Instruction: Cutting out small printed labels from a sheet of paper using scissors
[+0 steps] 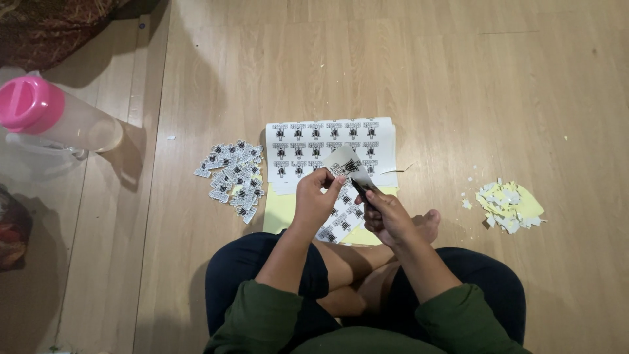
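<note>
At frame centre, the left hand [313,195] is pinching a sticker strip [343,162] while the right hand [388,216], just lower right, is gripping scissors [364,186] angling up-left into it.

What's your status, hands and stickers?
Left hand pinches sticker strip. Right hand grips scissors, blades at the strip. Cut pile left, scraps right. Nothing in the way.

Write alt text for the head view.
Seated cross-legged on a wooden floor, a person's left hand holds a strip of printed labels while the right hand cuts it with scissors; uncut sheets lie ahead.
</note>
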